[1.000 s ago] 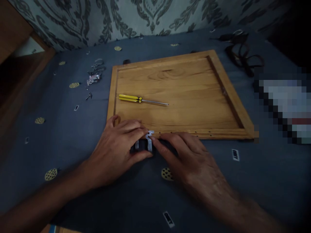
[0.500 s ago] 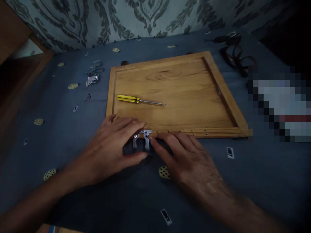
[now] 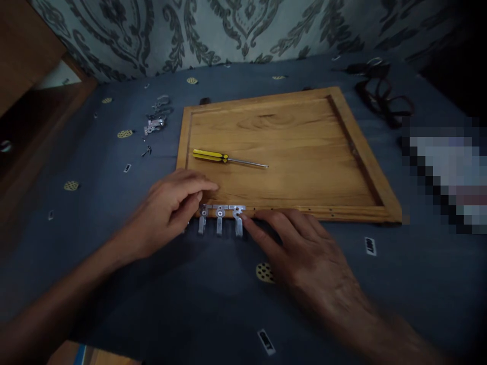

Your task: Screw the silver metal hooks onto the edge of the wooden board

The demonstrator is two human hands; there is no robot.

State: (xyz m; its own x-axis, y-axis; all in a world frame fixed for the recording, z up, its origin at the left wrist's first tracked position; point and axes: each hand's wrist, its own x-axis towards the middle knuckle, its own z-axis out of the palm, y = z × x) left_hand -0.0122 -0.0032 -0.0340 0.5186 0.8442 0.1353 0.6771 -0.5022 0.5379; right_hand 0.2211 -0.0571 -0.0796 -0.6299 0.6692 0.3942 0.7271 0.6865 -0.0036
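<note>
A wooden framed panel (image 3: 285, 152) lies on the blue cloth. Along its near edge sits a row of silver metal brackets; two of them, the left bracket (image 3: 203, 218) and the middle bracket (image 3: 219, 218), show screw heads. My right hand (image 3: 300, 248) rests at this edge with fingers stretched out, its thumb tip touching the right bracket (image 3: 238, 219). Over the panel's near left corner is my left hand (image 3: 173, 205), index finger extended, thumb apart, nothing visible between them. A yellow-handled screwdriver (image 3: 210, 155) lies on the panel beyond both hands.
More metal brackets (image 3: 155, 124) lie left of the panel, with a few small screws (image 3: 146, 150) nearer me. Dark glasses (image 3: 382, 101) lie at the far right, near a blurred-out bright object (image 3: 445, 167). Patterned fabric (image 3: 243, 30) rises behind; wooden furniture (image 3: 30, 56) stands at left.
My left hand has drawn back leftward from the brackets, uncovering the leftmost one. My right hand keeps its place by the right bracket. The whole view has shifted slightly.
</note>
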